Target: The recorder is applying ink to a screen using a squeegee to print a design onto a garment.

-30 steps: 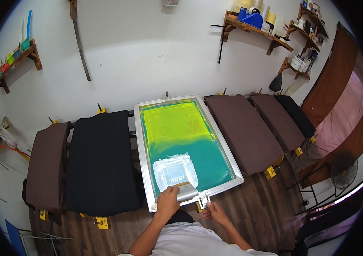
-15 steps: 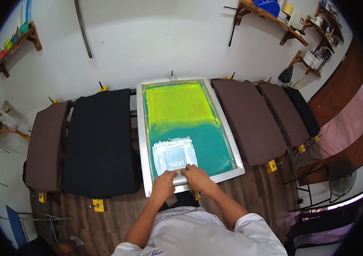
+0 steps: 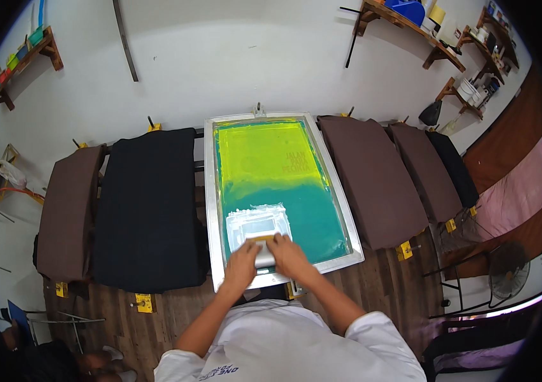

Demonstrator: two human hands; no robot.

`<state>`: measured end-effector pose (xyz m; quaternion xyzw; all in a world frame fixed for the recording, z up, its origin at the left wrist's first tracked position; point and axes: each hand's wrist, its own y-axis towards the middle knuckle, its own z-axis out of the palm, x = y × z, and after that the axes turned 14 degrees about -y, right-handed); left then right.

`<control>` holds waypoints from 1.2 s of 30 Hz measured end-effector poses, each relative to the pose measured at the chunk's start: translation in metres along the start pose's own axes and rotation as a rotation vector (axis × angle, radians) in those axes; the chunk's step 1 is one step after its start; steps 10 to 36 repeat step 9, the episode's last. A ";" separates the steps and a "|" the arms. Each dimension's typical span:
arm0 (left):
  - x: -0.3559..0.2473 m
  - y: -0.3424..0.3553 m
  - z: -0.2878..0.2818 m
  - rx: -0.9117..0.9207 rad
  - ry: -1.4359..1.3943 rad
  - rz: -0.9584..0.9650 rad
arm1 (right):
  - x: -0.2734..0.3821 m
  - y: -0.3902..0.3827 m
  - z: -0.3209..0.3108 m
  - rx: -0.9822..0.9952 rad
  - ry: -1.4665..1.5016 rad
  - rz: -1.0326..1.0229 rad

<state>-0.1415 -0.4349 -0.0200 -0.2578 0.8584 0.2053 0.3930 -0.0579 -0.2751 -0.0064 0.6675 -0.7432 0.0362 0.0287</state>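
Both my hands are closed on a squeegee (image 3: 264, 256) with a silver handle and a yellowish edge. My left hand (image 3: 242, 265) grips its left end and my right hand (image 3: 289, 256) its right end. It sits at the near end of a screen-printing frame (image 3: 335, 191), over a rectangular patch of white ink (image 3: 235, 221) on the teal mesh (image 3: 312, 219). My hands and the squeegee hide the near part of that patch. The far half of the mesh is yellow-green, with faint lettering on its right side.
Left of the frame lie a black fabric-covered board (image 3: 147, 210) and a brown one (image 3: 67, 213). More covered boards, brown (image 3: 373, 184) and black, stand to the right. Yellow clamps (image 3: 145, 302) stick out below them. Wall shelves (image 3: 411, 28) hold supplies; a fan (image 3: 508, 270) stands at right.
The squeegee and both hands have moved a short way forward over the white ink, covering lettering that showed there before. My grip stays the same.
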 end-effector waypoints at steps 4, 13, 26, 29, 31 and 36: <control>-0.024 -0.030 -0.002 0.051 -0.065 -0.008 | 0.012 -0.034 -0.011 0.099 0.102 0.017; -0.024 0.018 -0.031 0.155 -0.047 -0.124 | -0.005 0.015 -0.047 0.280 0.160 0.044; -0.024 0.018 -0.031 0.155 -0.047 -0.124 | -0.005 0.015 -0.047 0.280 0.160 0.044; -0.024 0.018 -0.031 0.155 -0.047 -0.124 | -0.005 0.015 -0.047 0.280 0.160 0.044; -0.024 0.018 -0.031 0.155 -0.047 -0.124 | -0.005 0.015 -0.047 0.280 0.160 0.044; -0.024 0.018 -0.031 0.155 -0.047 -0.124 | -0.005 0.015 -0.047 0.280 0.160 0.044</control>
